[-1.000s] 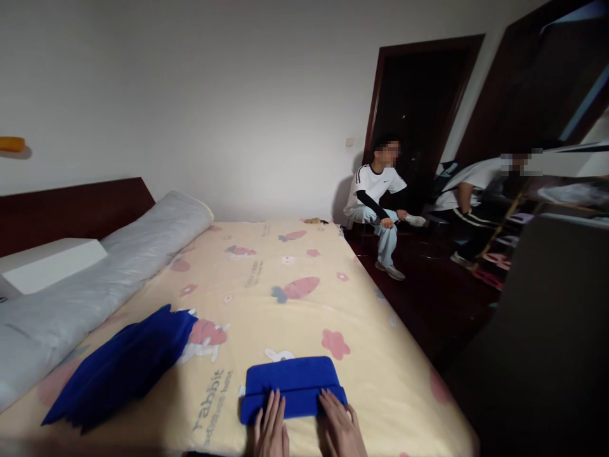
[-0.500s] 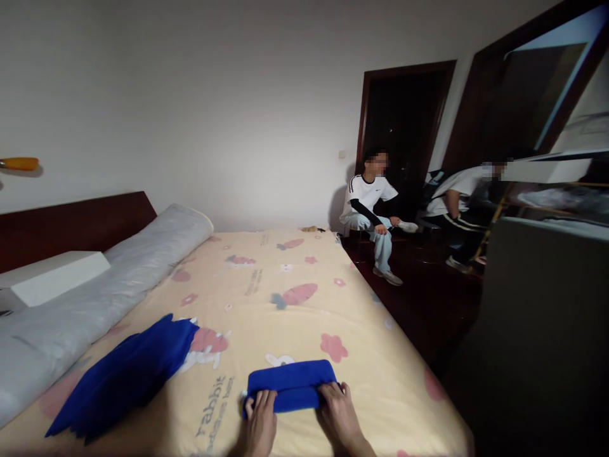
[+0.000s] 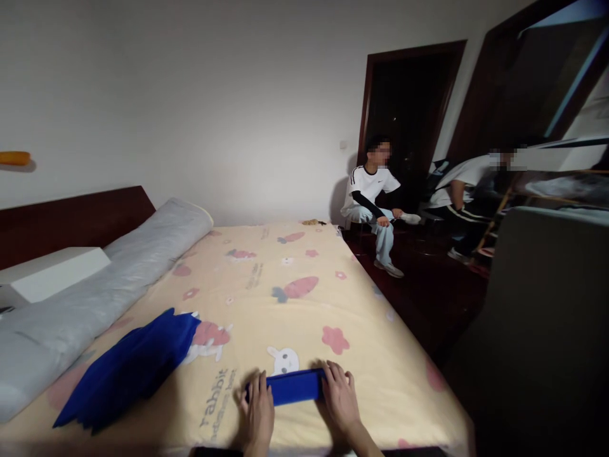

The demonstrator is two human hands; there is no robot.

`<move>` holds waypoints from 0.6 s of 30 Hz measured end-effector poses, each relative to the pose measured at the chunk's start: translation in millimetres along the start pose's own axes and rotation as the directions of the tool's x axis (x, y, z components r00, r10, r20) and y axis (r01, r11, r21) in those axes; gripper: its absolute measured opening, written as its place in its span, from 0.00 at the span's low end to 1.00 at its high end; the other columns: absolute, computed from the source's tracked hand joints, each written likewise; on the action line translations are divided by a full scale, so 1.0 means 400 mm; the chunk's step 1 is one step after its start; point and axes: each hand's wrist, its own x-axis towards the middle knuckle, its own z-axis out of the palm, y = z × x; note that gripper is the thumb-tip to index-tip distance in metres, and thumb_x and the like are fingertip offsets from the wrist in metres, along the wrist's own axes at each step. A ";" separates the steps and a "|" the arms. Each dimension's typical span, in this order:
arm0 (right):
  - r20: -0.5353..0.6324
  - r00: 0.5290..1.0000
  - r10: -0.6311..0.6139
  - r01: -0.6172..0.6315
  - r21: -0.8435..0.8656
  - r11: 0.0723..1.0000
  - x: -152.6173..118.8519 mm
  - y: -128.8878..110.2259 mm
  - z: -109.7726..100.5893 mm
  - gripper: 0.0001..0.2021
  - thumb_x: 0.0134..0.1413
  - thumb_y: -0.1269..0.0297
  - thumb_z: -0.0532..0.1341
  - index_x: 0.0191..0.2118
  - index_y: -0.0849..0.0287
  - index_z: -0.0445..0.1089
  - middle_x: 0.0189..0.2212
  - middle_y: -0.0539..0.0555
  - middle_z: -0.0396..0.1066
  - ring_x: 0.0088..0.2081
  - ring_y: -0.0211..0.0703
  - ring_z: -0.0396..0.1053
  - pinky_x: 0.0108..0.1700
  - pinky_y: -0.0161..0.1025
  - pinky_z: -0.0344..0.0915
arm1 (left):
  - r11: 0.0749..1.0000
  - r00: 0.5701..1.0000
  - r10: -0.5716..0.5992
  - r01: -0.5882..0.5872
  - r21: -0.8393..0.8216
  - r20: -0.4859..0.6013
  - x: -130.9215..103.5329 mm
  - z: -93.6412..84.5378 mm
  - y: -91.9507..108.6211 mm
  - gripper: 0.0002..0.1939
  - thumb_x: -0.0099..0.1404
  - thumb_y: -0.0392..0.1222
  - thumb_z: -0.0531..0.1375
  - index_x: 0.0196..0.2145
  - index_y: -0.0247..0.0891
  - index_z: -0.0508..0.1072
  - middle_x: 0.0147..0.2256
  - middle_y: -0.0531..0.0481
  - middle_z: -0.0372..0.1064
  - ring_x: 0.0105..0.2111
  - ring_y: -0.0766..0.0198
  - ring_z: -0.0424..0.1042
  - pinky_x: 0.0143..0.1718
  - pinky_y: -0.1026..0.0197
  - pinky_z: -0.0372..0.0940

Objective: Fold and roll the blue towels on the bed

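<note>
A blue cloth (image 3: 295, 388), folded into a narrow flat strip, lies across the near part of the bed in front of me. My left hand (image 3: 259, 406) grips its left end, with the fingers bent over the edge. At the right end, my right hand (image 3: 340, 395) has its fingers curled over the cloth's far corner. Parts of both ends are hidden under my fingers. Farther left a second blue cloth (image 3: 130, 368) lies loose and rumpled on the sheet.
The bed has a yellow printed sheet (image 3: 361, 387). Along its left side lie a grey rolled bedding piece (image 3: 157, 254) and a white box (image 3: 57, 273). Two people sit beyond the right edge, one in a white shirt (image 3: 373, 187). A dark panel (image 3: 542, 317) stands at right.
The blue cloth under my hands has become a narrower strip, its far edge brought toward me. Both hands have shifted up to its far edge. The loose cloth stays where it was.
</note>
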 end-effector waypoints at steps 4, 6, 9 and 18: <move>0.092 0.958 -0.271 0.258 0.131 0.957 -0.039 -0.031 0.046 0.26 0.61 0.67 0.50 0.65 0.55 0.57 0.64 0.58 0.58 0.64 0.52 0.55 0.62 0.52 0.54 | 0.941 0.930 0.334 -0.338 0.002 -0.152 -0.054 0.056 0.036 0.27 0.68 0.32 0.46 0.63 0.42 0.60 0.63 0.49 0.61 0.63 0.62 0.58 0.60 0.58 0.56; 0.149 0.933 -0.327 0.299 0.184 0.936 -0.048 -0.067 0.065 0.28 0.61 0.68 0.50 0.66 0.56 0.54 0.66 0.57 0.55 0.66 0.51 0.52 0.64 0.52 0.52 | 0.902 0.886 0.427 -0.431 0.017 -0.182 -0.075 0.072 0.067 0.29 0.67 0.33 0.47 0.66 0.41 0.54 0.64 0.49 0.58 0.64 0.62 0.56 0.63 0.56 0.54; 0.190 0.912 -0.364 0.321 0.226 0.920 -0.042 -0.097 0.077 0.30 0.62 0.68 0.49 0.69 0.57 0.47 0.67 0.56 0.51 0.67 0.49 0.49 0.65 0.53 0.51 | 0.889 0.879 0.454 -0.457 0.013 -0.143 -0.076 0.077 0.091 0.31 0.68 0.36 0.47 0.67 0.42 0.47 0.65 0.49 0.56 0.64 0.61 0.56 0.63 0.54 0.53; 0.161 0.941 -0.298 0.270 0.171 0.947 -0.006 0.066 0.029 0.31 0.66 0.55 0.49 0.70 0.48 0.36 0.69 0.54 0.45 0.68 0.51 0.47 0.66 0.54 0.47 | 0.974 0.972 0.225 -0.225 -0.017 0.066 0.002 0.022 -0.056 0.27 0.72 0.46 0.42 0.67 0.50 0.46 0.68 0.53 0.47 0.67 0.59 0.48 0.66 0.46 0.46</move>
